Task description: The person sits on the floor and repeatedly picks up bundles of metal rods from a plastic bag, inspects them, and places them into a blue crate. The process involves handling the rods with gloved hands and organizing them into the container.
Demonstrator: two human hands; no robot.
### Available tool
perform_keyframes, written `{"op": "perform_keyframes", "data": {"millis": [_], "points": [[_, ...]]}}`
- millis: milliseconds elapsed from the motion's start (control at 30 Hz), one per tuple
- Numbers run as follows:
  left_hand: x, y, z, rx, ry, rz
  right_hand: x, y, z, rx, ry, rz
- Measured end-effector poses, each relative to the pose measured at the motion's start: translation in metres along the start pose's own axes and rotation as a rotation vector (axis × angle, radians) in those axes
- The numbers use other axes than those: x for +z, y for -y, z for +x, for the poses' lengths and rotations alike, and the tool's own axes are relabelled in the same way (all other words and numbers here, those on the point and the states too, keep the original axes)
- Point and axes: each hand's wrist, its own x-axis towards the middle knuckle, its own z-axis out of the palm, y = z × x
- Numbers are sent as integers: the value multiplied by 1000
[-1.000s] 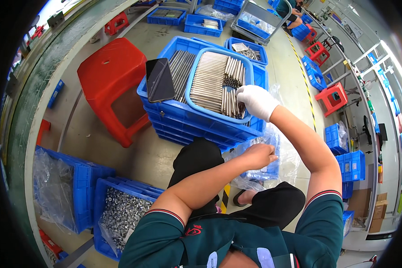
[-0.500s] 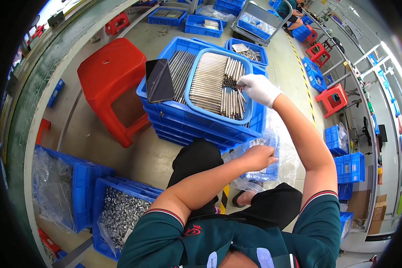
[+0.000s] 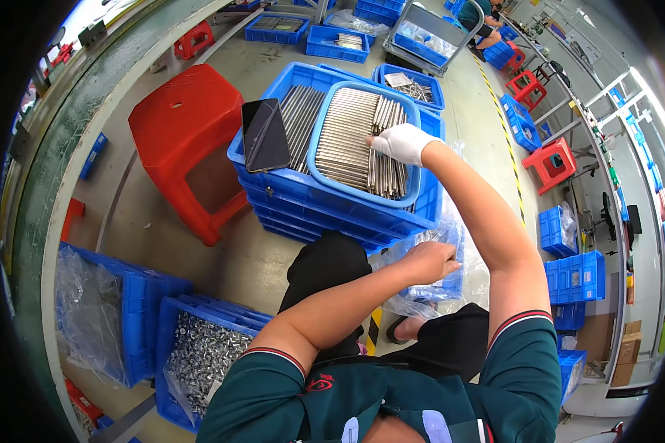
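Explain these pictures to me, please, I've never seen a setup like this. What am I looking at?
There's no robot here, just a person's own two hands. Every picture comes from a wide fisheye camera on their head, looking down, so straight edges bend. The right hand, in a white glove, reaches into a light blue tray of shiny metal rods; whether it grips one is hidden. The bare left hand is curled near clear plastic; I can't tell if it holds anything. The tray sits on stacked blue crates, beside darker rods and a phone. A red stool stands to the left.
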Motion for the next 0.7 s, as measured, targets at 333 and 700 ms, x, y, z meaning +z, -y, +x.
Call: {"op": "perform_keyframes", "data": {"millis": [333, 700], "points": [[0, -1, 1, -30, 26, 13, -21, 2, -23, -22, -133, 98], [-1, -2, -1, -20, 22, 3, -3, 16, -20, 46, -51, -320]]}}
